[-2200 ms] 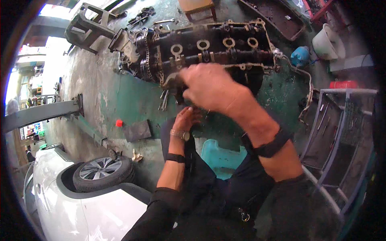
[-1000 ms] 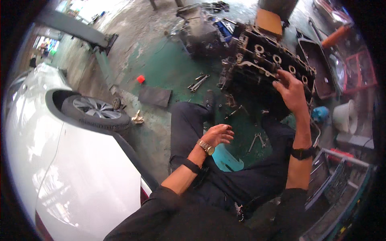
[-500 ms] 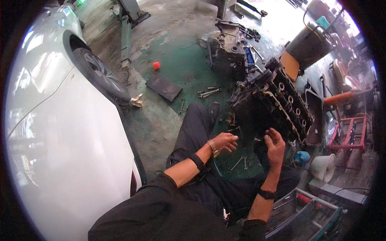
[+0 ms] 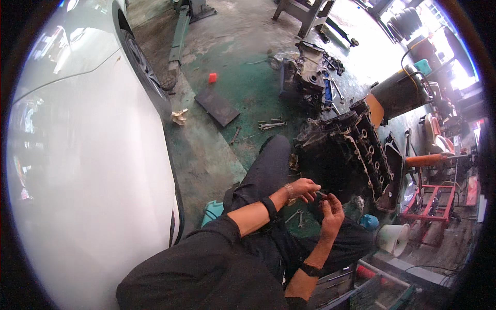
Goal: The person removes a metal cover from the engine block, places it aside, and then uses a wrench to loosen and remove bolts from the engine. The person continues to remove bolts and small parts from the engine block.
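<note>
Seemed best to use a light, steady pinch, with left hand [image 4: 304, 189] and right hand [image 4: 331, 211] close together, so as not to lose so small a piece [image 4: 321, 194]. Saw this slender, pale piece at the fingertips, in the narrow space between both hands. Had fingers bent on each side, nearly meeting; could not tell whether gripped by one hand or by both. Noticed, farther ahead and apart from the fingers, a dark engine block [image 4: 343, 152].

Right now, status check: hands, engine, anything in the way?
Left fingers and right fingers nearly meeting, slim piece between them, too small to identify. Engine assembly beyond, untouched. Wrenches on floor below; nothing obviously blocking.
</note>
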Demonstrator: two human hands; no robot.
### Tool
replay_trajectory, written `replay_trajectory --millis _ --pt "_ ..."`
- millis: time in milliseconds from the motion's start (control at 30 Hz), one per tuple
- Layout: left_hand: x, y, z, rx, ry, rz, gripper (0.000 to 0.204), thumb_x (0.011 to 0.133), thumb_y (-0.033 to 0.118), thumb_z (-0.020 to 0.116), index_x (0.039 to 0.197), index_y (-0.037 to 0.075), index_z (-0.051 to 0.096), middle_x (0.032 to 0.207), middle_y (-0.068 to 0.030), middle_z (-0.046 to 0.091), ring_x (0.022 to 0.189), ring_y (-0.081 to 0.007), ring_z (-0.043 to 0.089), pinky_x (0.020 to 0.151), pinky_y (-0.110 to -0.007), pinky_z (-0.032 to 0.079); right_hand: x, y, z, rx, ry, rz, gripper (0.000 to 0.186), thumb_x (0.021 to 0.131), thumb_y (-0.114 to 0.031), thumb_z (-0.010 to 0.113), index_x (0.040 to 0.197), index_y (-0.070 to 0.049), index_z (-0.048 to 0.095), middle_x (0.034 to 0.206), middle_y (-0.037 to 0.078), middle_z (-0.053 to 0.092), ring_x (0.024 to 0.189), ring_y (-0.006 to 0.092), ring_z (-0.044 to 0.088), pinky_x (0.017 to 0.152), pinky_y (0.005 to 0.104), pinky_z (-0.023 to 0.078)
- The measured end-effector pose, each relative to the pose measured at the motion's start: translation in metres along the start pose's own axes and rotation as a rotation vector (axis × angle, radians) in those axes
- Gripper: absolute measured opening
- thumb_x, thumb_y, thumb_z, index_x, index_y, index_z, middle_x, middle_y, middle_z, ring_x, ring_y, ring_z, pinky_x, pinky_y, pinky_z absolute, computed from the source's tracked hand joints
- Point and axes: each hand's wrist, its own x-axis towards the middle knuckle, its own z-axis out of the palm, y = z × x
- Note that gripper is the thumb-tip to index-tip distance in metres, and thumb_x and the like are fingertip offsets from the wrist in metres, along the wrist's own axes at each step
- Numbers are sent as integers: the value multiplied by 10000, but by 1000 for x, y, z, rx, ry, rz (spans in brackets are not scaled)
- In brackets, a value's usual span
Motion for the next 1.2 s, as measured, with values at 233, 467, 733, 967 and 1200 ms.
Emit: replay_trajectory --millis 233,467,733,967,1200 --pt "1 -2 9 -12 4 -14 500 873 410 631 1133 -7 539 972 -147 639 783 -233 653 652 -367 556 -13 8 1 108 84 32 290 901 -41 602 1180 32 563 1086 96 633 987 171 600 877 297 477" --pt "-7 5 -4 -5 49 -29 438 910 367 589 1151 7 526 980 -127 637 804 -213 649 673 -337 549 -8 15 6 134 55 69 285 896 -41 607 1166 39 564 1073 98 634 966 164 606 855 283 488" --pt "-28 21 -9 -42 163 -26 407 928 367 562 1146 24 538 972 -107 645 832 -207 641 711 -346 543 8 27 24 130 -4 95 277 900 -53 601 1159 39 563 1091 106 624 1001 178 595 866 291 480" --pt "-23 26 -6 -56 172 7 396 924 355 571 1129 18 539 985 -123 660 815 -195 655 666 -318 538 28 36 31 98 74 158 268 910 -77 592 1152 35 561 1094 92 608 974 165 587 834 297 482" --pt "-8 12 -43 -245 376 -64 340 949 374 520 993 44 591 854 -51 636 729 -147 613 622 -285 510 59 73 65 151 -2 301 270 896 -51 599 1146 38 552 1059 90 628 933 159 602 822 286 495"
